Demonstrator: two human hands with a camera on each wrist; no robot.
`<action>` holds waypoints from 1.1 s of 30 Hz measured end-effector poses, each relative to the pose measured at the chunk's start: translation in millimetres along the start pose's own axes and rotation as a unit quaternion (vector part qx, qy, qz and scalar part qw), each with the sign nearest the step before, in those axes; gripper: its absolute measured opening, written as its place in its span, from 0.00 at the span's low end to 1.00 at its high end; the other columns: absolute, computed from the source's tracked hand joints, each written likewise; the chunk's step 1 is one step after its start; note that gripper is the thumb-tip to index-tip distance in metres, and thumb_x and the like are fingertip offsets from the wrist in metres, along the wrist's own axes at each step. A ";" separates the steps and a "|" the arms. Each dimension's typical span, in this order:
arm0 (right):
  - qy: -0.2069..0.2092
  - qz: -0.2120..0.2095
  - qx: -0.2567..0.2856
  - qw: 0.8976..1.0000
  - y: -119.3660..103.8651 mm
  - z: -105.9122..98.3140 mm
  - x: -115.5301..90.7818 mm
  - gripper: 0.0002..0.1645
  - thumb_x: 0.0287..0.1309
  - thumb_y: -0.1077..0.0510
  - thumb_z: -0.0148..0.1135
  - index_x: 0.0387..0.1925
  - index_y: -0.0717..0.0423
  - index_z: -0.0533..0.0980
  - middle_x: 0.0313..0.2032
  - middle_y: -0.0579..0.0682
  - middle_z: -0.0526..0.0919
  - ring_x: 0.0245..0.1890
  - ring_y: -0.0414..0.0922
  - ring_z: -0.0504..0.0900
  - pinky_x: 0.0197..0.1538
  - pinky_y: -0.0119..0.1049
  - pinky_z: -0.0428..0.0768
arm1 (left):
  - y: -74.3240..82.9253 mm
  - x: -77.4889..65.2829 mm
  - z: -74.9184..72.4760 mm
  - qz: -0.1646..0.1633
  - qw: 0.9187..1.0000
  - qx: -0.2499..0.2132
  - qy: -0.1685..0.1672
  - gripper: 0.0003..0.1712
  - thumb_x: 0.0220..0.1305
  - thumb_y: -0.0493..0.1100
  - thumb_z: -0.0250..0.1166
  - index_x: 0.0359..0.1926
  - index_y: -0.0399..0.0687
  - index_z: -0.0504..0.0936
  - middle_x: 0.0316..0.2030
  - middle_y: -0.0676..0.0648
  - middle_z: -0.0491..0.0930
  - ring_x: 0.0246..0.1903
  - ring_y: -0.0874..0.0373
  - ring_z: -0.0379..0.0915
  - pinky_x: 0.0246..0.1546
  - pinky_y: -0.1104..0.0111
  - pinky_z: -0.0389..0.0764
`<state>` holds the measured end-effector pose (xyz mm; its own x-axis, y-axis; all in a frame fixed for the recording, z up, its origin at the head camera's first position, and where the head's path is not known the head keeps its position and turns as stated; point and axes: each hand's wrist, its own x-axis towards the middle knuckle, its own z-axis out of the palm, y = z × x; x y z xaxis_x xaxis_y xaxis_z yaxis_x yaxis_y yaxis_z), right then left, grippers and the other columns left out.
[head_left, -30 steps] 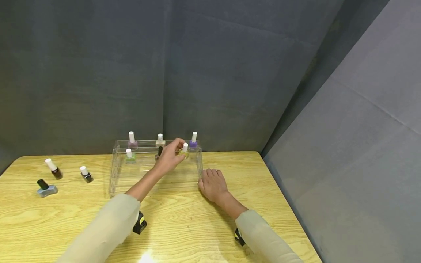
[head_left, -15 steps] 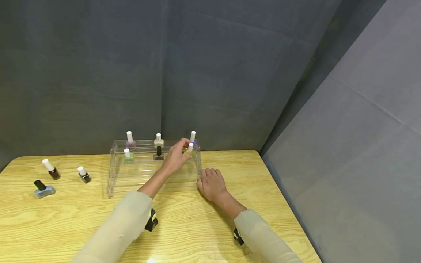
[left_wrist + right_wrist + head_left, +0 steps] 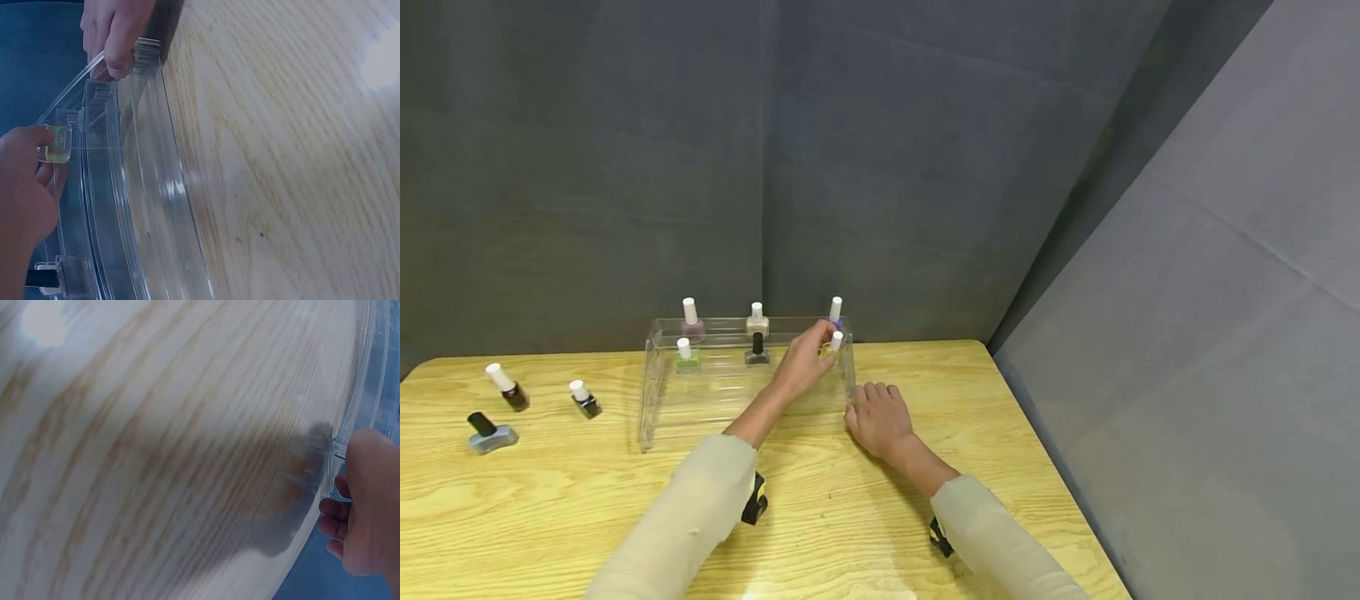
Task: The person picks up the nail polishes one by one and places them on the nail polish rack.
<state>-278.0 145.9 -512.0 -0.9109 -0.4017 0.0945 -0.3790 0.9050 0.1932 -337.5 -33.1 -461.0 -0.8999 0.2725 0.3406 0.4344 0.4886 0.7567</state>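
Observation:
My left hand (image 3: 805,363) pinches a white-capped nail polish bottle (image 3: 837,341) with yellow polish, at the right end of the second-highest tier of a clear stepped rack (image 3: 651,396). In the left wrist view the yellow glass (image 3: 59,147) shows between thumb and fingers; whether its base touches the tier I cannot tell. My right hand (image 3: 882,421) grips the rack's right end, thumb in front and fingers curled at the outside. On the top tier stand a mauve bottle (image 3: 692,320), a cream bottle (image 3: 757,320) and a purple bottle (image 3: 836,310), partly behind my left fingers.
Green (image 3: 687,358) and dark, black-capped (image 3: 757,352) bottles stand on the same tier as the held one. Left of the rack, a dark brown bottle (image 3: 512,392), a black bottle (image 3: 584,402) and a pale blue bottle (image 3: 492,437) lie on the wooden table (image 3: 835,533).
My left hand has moved right with the yellow bottle, to the tier's right end, uncovering the dark, black-capped bottle. My right hand stays at the rack's end. The view has shifted slightly.

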 end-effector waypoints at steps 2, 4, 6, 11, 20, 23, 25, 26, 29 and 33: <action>0.004 -0.002 0.000 1.000 1.0 1.0 0.0 0.20 0.78 0.44 0.34 0.42 0.53 0.67 0.35 0.47 0.67 0.41 0.47 0.70 0.51 0.44 0.70 | 1.4 0.8 1.0 0.001 1.000 0.005 -0.004 0.20 0.63 0.28 0.66 0.53 0.45 0.72 0.52 0.40 0.79 0.55 0.45 0.75 0.54 0.54 0.78; 0.005 -0.001 0.003 1.000 0.8 1.1 0.0 0.20 0.78 0.44 0.34 0.42 0.53 0.67 0.35 0.47 0.67 0.41 0.48 0.70 0.51 0.44 0.69 | 2.0 1.6 1.8 0.002 1.000 0.010 -0.009 0.20 0.63 0.28 0.66 0.52 0.45 0.72 0.52 0.40 0.79 0.54 0.45 0.75 0.54 0.53 0.78; 0.005 0.000 0.006 1.000 0.3 1.1 0.2 0.20 0.78 0.44 0.34 0.42 0.53 0.67 0.35 0.47 0.67 0.42 0.48 0.70 0.51 0.45 0.69 | 2.1 2.2 2.1 0.002 1.000 0.013 -0.013 0.20 0.63 0.28 0.66 0.52 0.45 0.72 0.52 0.39 0.79 0.55 0.44 0.75 0.54 0.53 0.78; 0.000 0.001 0.000 1.000 0.8 2.7 1.1 0.20 0.78 0.44 0.33 0.41 0.53 0.66 0.34 0.47 0.66 0.41 0.48 0.69 0.51 0.44 0.69 | 2.0 3.6 1.9 0.007 1.000 0.016 -0.024 0.20 0.64 0.28 0.65 0.53 0.44 0.71 0.53 0.38 0.79 0.55 0.43 0.75 0.55 0.52 0.78; 0.020 -0.003 -0.004 1.000 3.3 8.6 2.1 0.21 0.78 0.44 0.32 0.40 0.53 0.66 0.34 0.47 0.66 0.40 0.47 0.69 0.50 0.44 0.70 | 2.0 4.9 1.4 -0.003 0.999 0.020 -0.042 0.19 0.66 0.30 0.65 0.54 0.44 0.70 0.55 0.37 0.78 0.57 0.42 0.74 0.56 0.52 0.77; 0.017 -0.003 -0.005 1.000 3.1 8.0 2.1 0.21 0.78 0.44 0.31 0.41 0.53 0.66 0.34 0.47 0.66 0.40 0.47 0.69 0.50 0.44 0.69 | 2.2 5.3 1.6 -0.007 0.999 0.021 -0.042 0.18 0.66 0.30 0.65 0.54 0.44 0.70 0.56 0.37 0.78 0.58 0.42 0.74 0.56 0.52 0.77; 0.010 -0.001 -0.009 1.000 2.6 6.7 1.9 0.21 0.78 0.44 0.31 0.40 0.53 0.66 0.34 0.47 0.65 0.40 0.47 0.69 0.50 0.43 0.69 | 2.3 5.3 1.7 -0.003 0.999 0.020 -0.039 0.18 0.66 0.30 0.64 0.54 0.43 0.70 0.55 0.36 0.79 0.57 0.42 0.75 0.56 0.51 0.77; 0.007 -0.001 -0.011 1.000 2.3 6.0 1.7 0.21 0.78 0.45 0.31 0.40 0.53 0.66 0.34 0.47 0.65 0.40 0.47 0.69 0.50 0.43 0.69 | 2.5 5.1 1.6 -0.002 0.999 0.019 -0.038 0.18 0.66 0.30 0.64 0.53 0.42 0.71 0.54 0.36 0.79 0.56 0.42 0.75 0.56 0.51 0.77; 0.002 0.001 -0.014 1.000 1.3 3.7 1.0 0.20 0.78 0.45 0.32 0.39 0.53 0.65 0.34 0.47 0.64 0.40 0.47 0.68 0.49 0.44 0.69 | 2.7 4.3 1.0 0.006 0.999 0.020 -0.031 0.17 0.65 0.30 0.64 0.53 0.41 0.71 0.51 0.36 0.80 0.54 0.41 0.77 0.54 0.51 0.78; 0.003 0.002 -0.013 1.000 1.1 3.3 0.9 0.20 0.77 0.44 0.33 0.39 0.53 0.64 0.33 0.47 0.64 0.39 0.48 0.68 0.49 0.44 0.69 | 2.4 3.5 -0.1 0.006 0.999 0.017 -0.028 0.18 0.65 0.31 0.65 0.53 0.41 0.72 0.50 0.37 0.80 0.52 0.42 0.77 0.53 0.51 0.79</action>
<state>-279.8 147.0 -514.9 -0.9113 -0.3993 0.1002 -0.3713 0.9023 0.2189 -339.6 -31.1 -457.9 -0.8916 0.3242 0.3163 0.4466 0.5132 0.7329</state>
